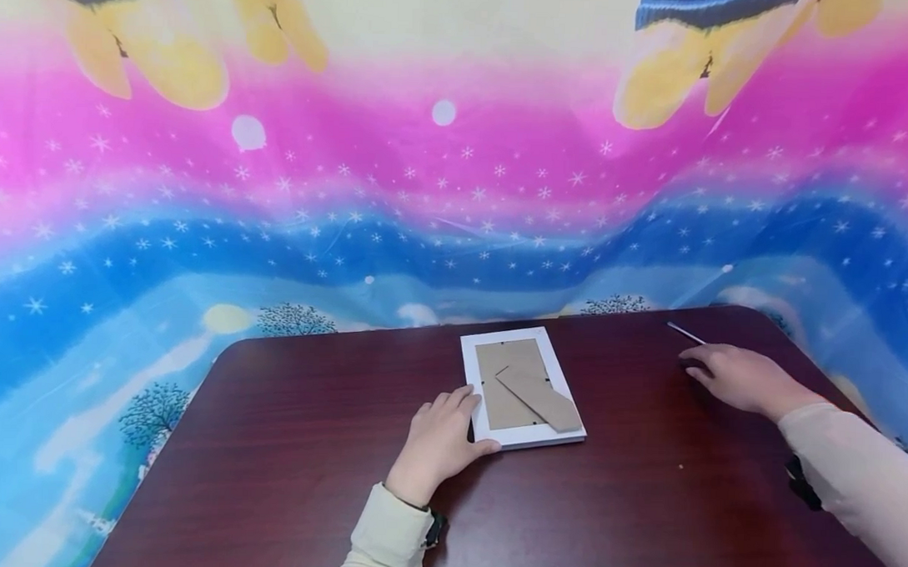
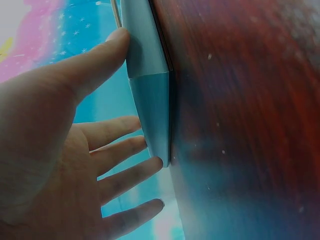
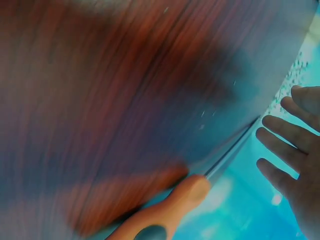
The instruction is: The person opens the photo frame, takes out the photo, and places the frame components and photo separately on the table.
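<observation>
A white picture frame lies face down on the table, its brown backing board and easel stand facing up. My left hand rests at its near left corner, with the thumb on the near edge and the fingers beside the left edge. In the left wrist view, those fingers are extended along the frame's side. Toward the table's far right lies a screwdriver with an orange handle and a metal shaft. Over it is my right hand; in the right wrist view its spread fingers are apart from the screwdriver.
The dark red-brown table has rounded far corners. Right behind its far edge hangs a colourful printed cloth. A tiny pale speck lies on the table's right half.
</observation>
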The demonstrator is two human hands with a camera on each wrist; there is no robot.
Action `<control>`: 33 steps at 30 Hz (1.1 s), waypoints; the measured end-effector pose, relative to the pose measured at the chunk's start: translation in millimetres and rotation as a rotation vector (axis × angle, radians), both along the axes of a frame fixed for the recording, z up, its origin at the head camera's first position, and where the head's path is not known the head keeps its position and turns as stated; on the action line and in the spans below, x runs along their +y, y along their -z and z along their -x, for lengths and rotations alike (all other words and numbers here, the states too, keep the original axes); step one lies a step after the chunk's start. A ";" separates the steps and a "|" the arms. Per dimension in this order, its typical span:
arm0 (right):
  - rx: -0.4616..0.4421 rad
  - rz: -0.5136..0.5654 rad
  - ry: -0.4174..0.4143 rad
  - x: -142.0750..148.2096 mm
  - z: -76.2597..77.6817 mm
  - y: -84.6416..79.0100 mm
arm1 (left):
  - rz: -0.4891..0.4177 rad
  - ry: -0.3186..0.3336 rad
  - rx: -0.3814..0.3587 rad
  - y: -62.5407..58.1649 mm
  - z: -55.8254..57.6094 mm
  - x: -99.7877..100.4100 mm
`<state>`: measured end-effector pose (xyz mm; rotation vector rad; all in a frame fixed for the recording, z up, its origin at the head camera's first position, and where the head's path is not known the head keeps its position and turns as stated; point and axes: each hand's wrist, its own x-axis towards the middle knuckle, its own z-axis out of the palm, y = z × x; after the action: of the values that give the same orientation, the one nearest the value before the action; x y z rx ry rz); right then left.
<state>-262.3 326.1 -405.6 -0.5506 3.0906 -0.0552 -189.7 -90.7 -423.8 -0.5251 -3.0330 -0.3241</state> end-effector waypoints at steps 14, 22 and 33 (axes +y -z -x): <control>-0.083 0.011 0.099 69.4 -6.1 -16.0 | -0.005 -0.005 -0.002 -1.8 -0.2 1.1; -0.120 -0.067 0.202 97.1 -13.0 -3.3 | 0.005 0.001 -0.004 -1.4 -1.0 2.5; -0.090 -0.024 0.178 92.9 -7.5 11.3 | -0.003 -0.007 -0.004 1.2 1.2 0.1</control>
<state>-254.7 419.0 -417.0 -0.2637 3.0381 -0.0410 -190.9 -90.6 -425.0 -0.5136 -3.0372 -0.3298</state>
